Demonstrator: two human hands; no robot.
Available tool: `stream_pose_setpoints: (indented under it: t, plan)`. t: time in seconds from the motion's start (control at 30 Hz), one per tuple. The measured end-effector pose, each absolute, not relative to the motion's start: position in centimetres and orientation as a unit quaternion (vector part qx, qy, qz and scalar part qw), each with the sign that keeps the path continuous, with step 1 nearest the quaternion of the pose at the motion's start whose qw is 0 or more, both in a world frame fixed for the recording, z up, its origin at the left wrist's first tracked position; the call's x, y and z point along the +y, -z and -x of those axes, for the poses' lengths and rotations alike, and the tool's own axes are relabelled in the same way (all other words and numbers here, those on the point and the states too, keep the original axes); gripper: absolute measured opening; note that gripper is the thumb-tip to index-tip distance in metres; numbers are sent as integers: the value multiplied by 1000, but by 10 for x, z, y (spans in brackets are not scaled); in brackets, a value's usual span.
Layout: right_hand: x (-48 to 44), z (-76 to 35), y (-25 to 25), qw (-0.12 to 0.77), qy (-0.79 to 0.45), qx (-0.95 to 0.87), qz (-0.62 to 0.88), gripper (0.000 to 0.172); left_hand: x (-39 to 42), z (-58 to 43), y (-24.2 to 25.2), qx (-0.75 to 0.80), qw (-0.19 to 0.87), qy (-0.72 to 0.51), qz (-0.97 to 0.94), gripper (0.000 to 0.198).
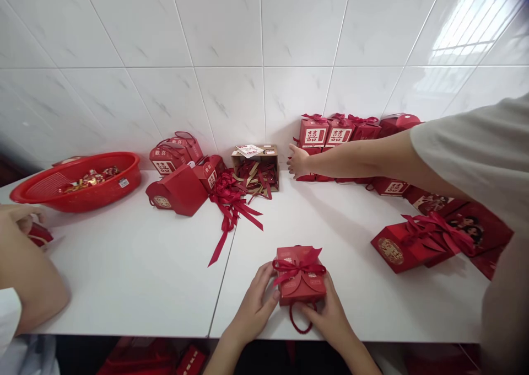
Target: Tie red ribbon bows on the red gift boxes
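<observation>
A red gift box with a ribbon bow tied over its top is at the table's front edge. My left hand grips its left side, thumb toward the near corner. On the opposite side, my right hand holds the box, with its thumb near the dark red cord handle that loops out toward me. Part of the fingers of both hands is hidden behind the box.
A co-worker's arm reaches from the right toward stacked red boxes. Another person's arm is at left, near a red plastic basket of sweets. Loose ribbons lie beside a cardboard box. More gift boxes stand at right.
</observation>
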State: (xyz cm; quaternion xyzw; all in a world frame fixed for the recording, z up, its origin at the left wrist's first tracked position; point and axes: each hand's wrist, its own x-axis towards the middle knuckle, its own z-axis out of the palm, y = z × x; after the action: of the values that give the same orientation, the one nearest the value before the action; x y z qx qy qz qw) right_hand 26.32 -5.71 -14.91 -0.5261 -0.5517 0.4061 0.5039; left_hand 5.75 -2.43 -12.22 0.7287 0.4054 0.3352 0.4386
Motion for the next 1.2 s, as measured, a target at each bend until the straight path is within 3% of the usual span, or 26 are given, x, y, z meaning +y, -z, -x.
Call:
stream_pose_setpoints:
  t: [0.9, 1.2]
  plan:
    - [-57, -262, 143, 495, -406, -546, 540, 61, -24, -59, 117, 410, 445, -339, -721, 50]
    - [-61, -260, 153, 516, -389, -525, 554, 68, -25, -59, 111, 383, 462, -356, -717, 50]
